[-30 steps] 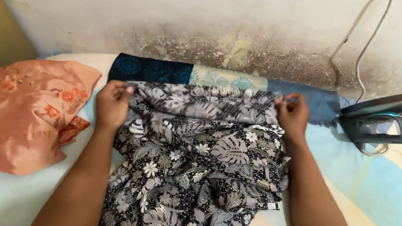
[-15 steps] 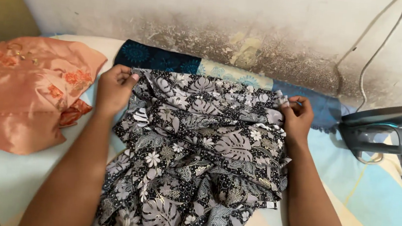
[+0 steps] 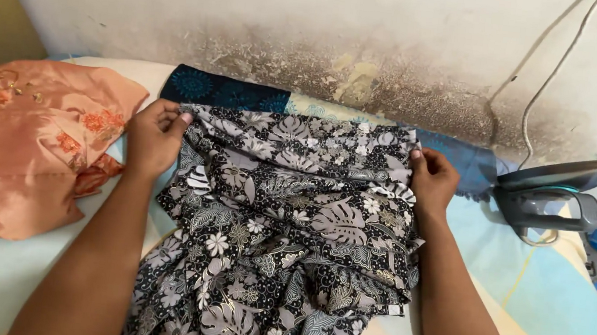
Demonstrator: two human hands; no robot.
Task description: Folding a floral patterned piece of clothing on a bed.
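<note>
Both hands (image 3: 154, 137) lower now, pinching floral cloth's (image 3: 283, 240) corners.

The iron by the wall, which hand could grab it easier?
Probably the right hand. The iron stands on its heel just beyond it, on the same side. The left hand grips the far edge of the flowery cloth, next to the orange garment.

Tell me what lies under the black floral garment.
A blue patterned cloth shows past the top edge of the black floral garment, over a pale padded surface. How far the cloth continues underneath is covered.
</note>
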